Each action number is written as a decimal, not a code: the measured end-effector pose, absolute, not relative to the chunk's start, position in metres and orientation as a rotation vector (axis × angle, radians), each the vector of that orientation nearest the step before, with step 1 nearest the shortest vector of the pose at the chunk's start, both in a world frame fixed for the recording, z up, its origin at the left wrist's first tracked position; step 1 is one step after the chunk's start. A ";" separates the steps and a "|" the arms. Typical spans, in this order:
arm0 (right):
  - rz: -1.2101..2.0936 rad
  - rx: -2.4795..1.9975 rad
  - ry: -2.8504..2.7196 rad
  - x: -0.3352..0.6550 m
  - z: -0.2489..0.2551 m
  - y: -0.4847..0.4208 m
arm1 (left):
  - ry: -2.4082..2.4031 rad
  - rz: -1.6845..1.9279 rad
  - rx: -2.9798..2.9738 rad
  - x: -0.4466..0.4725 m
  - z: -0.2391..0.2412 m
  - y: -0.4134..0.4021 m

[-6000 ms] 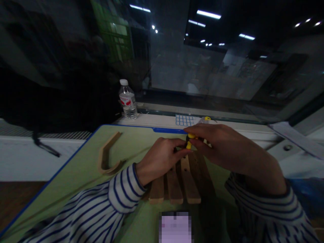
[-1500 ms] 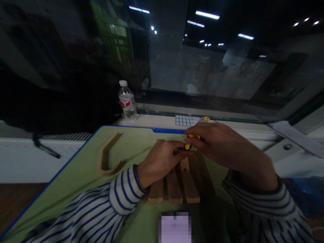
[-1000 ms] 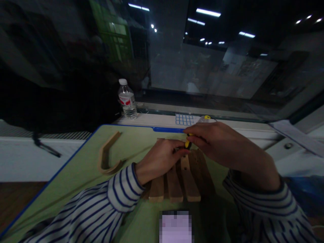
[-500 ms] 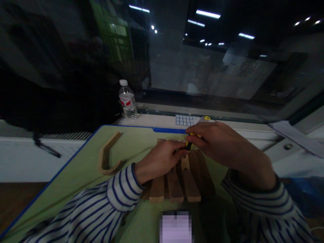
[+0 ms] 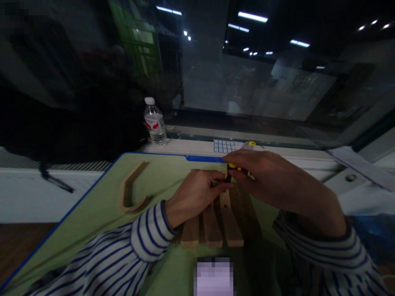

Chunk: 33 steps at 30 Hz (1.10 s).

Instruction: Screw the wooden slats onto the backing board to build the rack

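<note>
A yellow-and-black screwdriver [image 5: 228, 174] stands roughly upright over the far end of the wooden slats [image 5: 230, 218]. My right hand [image 5: 262, 174] has its fingers closed round the yellow upper part of the handle. Lower down, my left hand [image 5: 197, 191] pinches the black part between thumb and fingers, its palm above the slats. The tip of the tool is hidden behind my fingers. The slats lie side by side with narrow gaps, and a small dark hole shows in the right one. Both hands are closed.
A bent wooden piece [image 5: 125, 191] lies on the green, blue-edged tabletop [image 5: 92, 230] at the left. A water bottle [image 5: 155, 125], a blue-grid sheet [image 5: 224, 146] and a yellow-ended item [image 5: 251, 144] are on the windowsill. A blurred phone-like rectangle [image 5: 213, 279] lies near the front.
My right hand has turned slightly around the screwdriver and its wrist has shifted a little right and down. More yellow of the handle shows. My left hand keeps nearly the same place.
</note>
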State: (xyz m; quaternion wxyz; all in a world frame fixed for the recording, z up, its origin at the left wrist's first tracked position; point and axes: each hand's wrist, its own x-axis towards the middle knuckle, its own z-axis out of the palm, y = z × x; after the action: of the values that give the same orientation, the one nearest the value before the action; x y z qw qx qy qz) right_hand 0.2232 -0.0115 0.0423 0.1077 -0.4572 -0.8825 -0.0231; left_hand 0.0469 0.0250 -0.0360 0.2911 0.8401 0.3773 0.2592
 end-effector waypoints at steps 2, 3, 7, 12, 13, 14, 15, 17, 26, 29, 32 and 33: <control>-0.032 -1.316 -2.626 0.222 0.043 -0.012 | 1.005 0.679 2.255 0.046 -0.037 0.026; -0.026 -1.312 -2.635 0.222 0.043 -0.012 | 0.998 0.675 2.261 0.046 -0.037 0.026; -0.059 -1.321 -2.643 0.220 0.042 -0.008 | 0.951 0.669 2.267 0.044 -0.041 0.028; -0.089 -1.385 -2.636 0.222 0.040 -0.005 | 0.893 0.661 2.268 0.043 -0.039 0.028; -0.088 -1.404 -2.635 0.223 0.040 -0.005 | 0.884 0.657 2.269 0.043 -0.038 0.028; -0.087 -1.422 -2.633 0.223 0.040 -0.005 | 0.875 0.653 2.271 0.043 -0.038 0.028; -0.089 -1.437 -2.630 0.223 0.040 -0.005 | 0.867 0.648 2.273 0.043 -0.037 0.027; -0.104 -1.459 -2.617 0.223 0.040 -0.005 | 0.860 0.631 2.279 0.044 -0.037 0.027; -0.102 -1.447 -2.617 0.222 0.042 -0.006 | 0.902 0.635 2.296 0.045 -0.036 0.025; -0.111 -1.433 -2.619 0.221 0.042 -0.007 | 0.969 0.658 2.296 0.046 -0.035 0.023; -0.086 -1.417 -2.618 0.219 0.042 -0.007 | 0.999 0.668 2.279 0.046 -0.034 0.023; -0.077 -1.408 -2.620 0.219 0.042 -0.008 | 0.999 0.666 2.274 0.046 -0.034 0.023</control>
State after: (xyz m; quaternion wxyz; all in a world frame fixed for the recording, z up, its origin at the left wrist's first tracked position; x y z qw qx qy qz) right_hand 0.2185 -0.0078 0.0417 0.0831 -0.4715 -0.8776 -0.0259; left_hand 0.0463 0.0233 -0.0344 0.2813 0.8486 0.3727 0.2487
